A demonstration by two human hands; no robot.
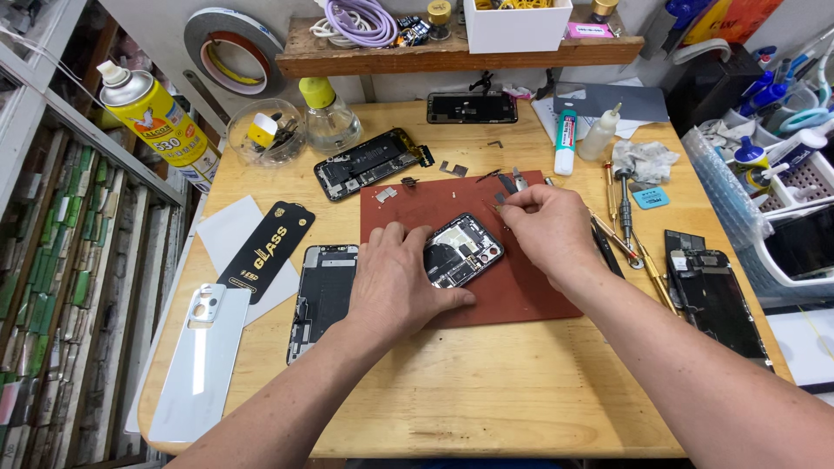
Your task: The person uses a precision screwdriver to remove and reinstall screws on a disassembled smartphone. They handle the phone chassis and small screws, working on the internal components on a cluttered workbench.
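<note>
With the left hand (395, 278) flat on the opened phone (463, 250) and the right hand (547, 227) pinching a tiny part (501, 199) — a slip could drop it into the clutter on the red mat (539, 300).

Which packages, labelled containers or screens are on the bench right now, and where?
Spray can: far left, yellow, white cap, tilted.
Black sleeve: left of the red mat, flat, gold lettering.
Tube: behind the mat, white and teal.
Dark screen: back centre, flat.
White box: on the shelf.
Opened phone: on the mat, under the left hand.
</note>
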